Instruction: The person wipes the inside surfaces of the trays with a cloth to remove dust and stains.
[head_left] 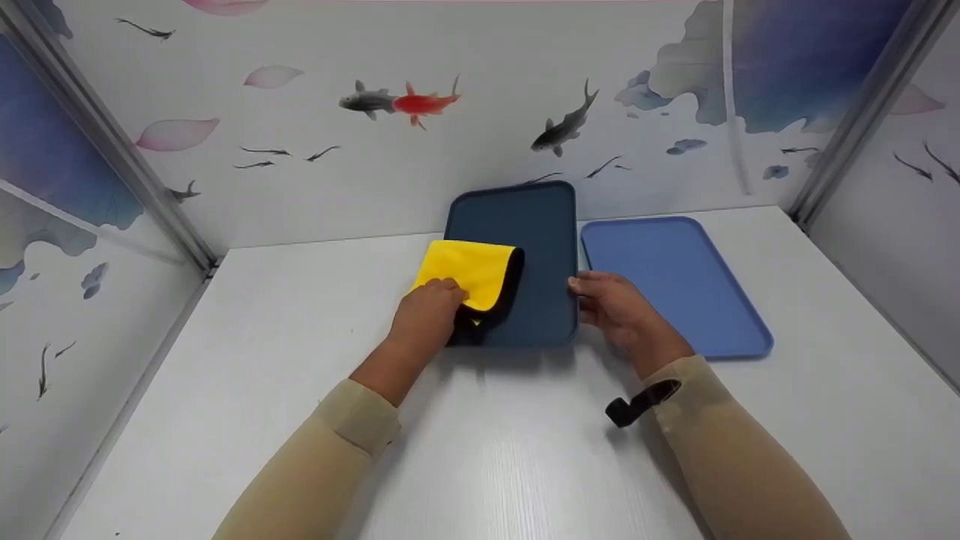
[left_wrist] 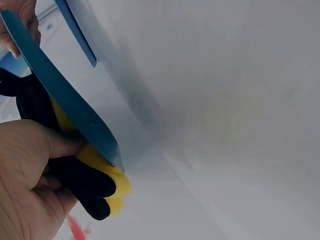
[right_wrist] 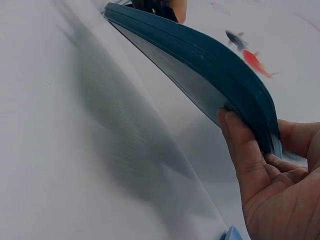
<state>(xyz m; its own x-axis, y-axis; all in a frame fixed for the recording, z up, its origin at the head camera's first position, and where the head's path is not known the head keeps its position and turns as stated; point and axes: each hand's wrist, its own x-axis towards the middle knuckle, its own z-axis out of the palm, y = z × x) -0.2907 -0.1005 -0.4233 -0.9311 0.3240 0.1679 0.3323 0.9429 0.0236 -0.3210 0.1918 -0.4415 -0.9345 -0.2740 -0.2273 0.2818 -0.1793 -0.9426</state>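
Observation:
A dark blue rectangular tray (head_left: pixel 546 270) is held tilted above the table, its inner face toward the head camera. My right hand (head_left: pixel 615 304) grips its right edge, thumb over the front rim and fingers behind, as the right wrist view shows at the tray's underside (right_wrist: pixel 170 67). In my left hand (head_left: pixel 427 315) is a folded yellow cloth (head_left: pixel 469 266) with black edging, lying against the tray's left half. The left wrist view shows the thumb and fingers pinching the cloth's folds (left_wrist: pixel 82 175) beside the tray rim (left_wrist: pixel 75 102). The cloth covers the tray's lower left corner.
A lighter blue tray (head_left: pixel 667 285) lies flat on the white table (head_left: pixel 262 375), just right of the held tray. Behind stands a white wall (head_left: pixel 300 195) printed with fish and petals, with side panels at left and right. A black strap (head_left: pixel 637 405) hangs at the right cuff.

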